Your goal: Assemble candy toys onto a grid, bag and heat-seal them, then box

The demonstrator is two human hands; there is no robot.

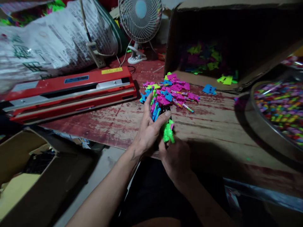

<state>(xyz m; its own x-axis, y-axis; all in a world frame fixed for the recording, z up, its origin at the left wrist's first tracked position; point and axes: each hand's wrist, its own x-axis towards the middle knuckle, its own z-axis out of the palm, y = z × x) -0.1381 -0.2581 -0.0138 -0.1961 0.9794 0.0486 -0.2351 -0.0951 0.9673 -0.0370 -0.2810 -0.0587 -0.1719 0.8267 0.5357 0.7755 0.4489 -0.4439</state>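
My left hand [148,130] is closed around a row of small plastic pieces [155,110] in blue, pink and green, with its thumb laid across the near side. A black item [165,110] shows beside the thumb; its kind is hard to make out. Just below and to the right, my right hand [177,157] has its fingers curled at a bright green plastic toy piece [168,131]; most of these fingers are in shadow. Beyond both hands lies a loose pile of pink, blue and yellow plastic pieces [175,90], with several patterned tubes [187,107] among them.
A red sealing machine [78,80] lies at the left of the worn table [203,126]. Behind stand a white fan [140,22] and a printed sack [54,41]. An open carton [201,77] and a round metal basin [254,116] of colourful tubes are at right; another carton [61,170] stands lower left.
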